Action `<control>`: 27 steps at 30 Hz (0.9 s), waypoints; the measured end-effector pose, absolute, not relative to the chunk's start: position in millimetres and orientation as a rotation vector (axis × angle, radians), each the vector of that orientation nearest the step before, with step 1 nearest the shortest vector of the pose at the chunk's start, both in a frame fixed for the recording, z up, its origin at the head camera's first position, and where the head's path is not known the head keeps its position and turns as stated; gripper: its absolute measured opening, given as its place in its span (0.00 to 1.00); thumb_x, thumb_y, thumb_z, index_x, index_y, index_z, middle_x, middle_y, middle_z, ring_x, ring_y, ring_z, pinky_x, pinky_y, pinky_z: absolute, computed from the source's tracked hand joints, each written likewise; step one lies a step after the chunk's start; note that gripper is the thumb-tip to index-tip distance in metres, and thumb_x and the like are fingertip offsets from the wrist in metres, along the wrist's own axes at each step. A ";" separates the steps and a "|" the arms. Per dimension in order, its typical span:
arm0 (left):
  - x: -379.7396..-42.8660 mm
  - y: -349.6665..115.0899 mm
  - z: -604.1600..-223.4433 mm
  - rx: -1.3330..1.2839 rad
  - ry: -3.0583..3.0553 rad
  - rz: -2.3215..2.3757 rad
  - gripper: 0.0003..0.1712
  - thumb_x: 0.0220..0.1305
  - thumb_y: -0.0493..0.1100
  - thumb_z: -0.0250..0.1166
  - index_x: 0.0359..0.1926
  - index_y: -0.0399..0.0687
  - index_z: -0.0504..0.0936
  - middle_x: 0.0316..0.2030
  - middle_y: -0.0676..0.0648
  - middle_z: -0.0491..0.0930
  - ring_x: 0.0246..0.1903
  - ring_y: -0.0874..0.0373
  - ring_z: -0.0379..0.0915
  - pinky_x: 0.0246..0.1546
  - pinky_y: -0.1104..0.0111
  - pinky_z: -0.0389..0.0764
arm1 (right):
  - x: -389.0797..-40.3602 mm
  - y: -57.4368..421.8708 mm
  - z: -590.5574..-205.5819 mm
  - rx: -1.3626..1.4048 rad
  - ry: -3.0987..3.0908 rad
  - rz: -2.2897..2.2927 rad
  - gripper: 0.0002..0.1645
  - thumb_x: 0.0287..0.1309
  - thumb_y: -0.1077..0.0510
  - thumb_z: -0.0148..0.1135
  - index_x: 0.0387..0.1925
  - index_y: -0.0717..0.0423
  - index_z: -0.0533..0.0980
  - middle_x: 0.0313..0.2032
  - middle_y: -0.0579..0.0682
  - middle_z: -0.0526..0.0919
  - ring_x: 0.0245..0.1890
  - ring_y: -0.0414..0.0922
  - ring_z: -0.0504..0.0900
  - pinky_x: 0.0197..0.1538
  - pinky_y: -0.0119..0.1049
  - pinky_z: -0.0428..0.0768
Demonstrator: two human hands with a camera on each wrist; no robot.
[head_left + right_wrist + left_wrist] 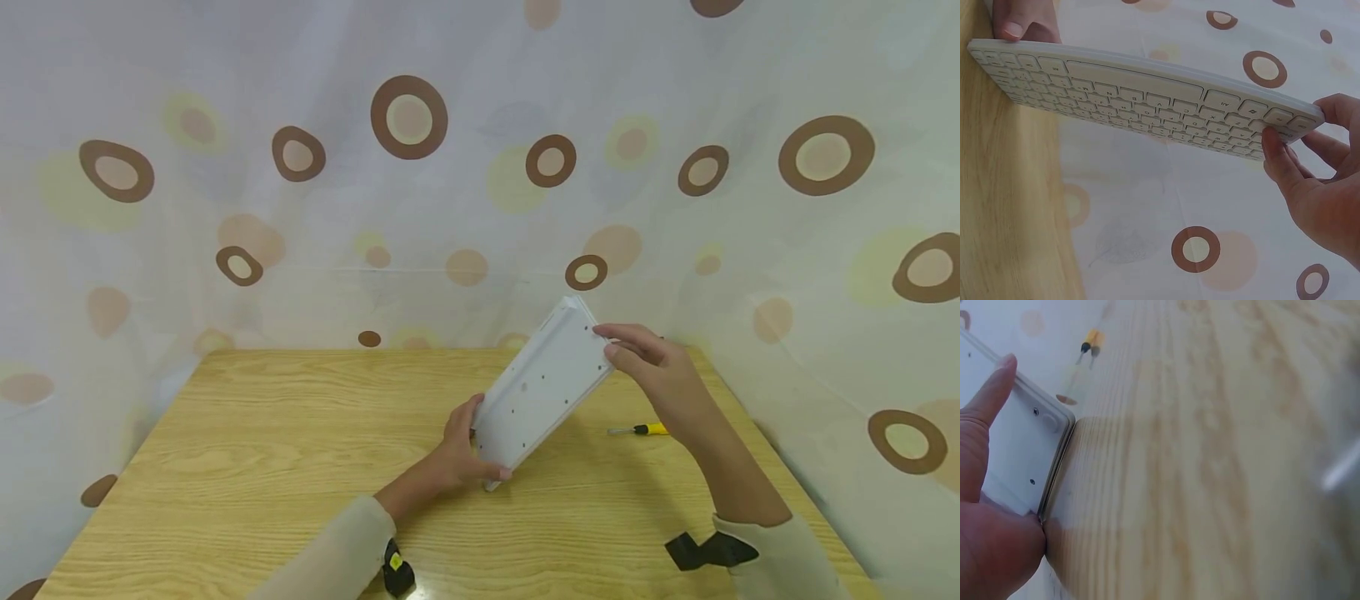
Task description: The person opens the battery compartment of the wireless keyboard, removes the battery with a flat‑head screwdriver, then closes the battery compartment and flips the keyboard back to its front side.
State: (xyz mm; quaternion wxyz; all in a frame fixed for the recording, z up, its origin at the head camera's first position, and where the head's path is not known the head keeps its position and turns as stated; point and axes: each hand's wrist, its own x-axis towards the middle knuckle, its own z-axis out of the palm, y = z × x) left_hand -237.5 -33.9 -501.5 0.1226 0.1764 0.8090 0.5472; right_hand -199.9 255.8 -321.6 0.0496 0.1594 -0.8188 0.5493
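A white keyboard is tilted up over the table, its screw-dotted underside toward the head view. Its white keys show in the right wrist view. My left hand grips the lower end, thumb along one long edge and fingers around the other. In the left wrist view that end's corner is right at the tabletop. At the raised end, my right hand pinches the upper corner, its thumb on the key side and fingertips on the back.
On the wooden table, a screwdriver with a yellow and black handle lies to the right, below my right hand. A pale sheet with brown ring patterns hangs behind the table and along its sides.
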 end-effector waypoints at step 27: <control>-239.5 -81.9 -466.2 0.683 2.741 0.963 0.74 0.39 0.58 0.83 0.81 0.50 0.46 0.74 0.40 0.48 0.73 0.42 0.38 0.67 0.46 0.64 | -182.2 291.5 -386.7 0.270 -2.664 1.784 0.31 0.71 0.49 0.60 0.70 0.56 0.69 0.64 0.57 0.72 0.54 0.36 0.77 0.54 0.25 0.75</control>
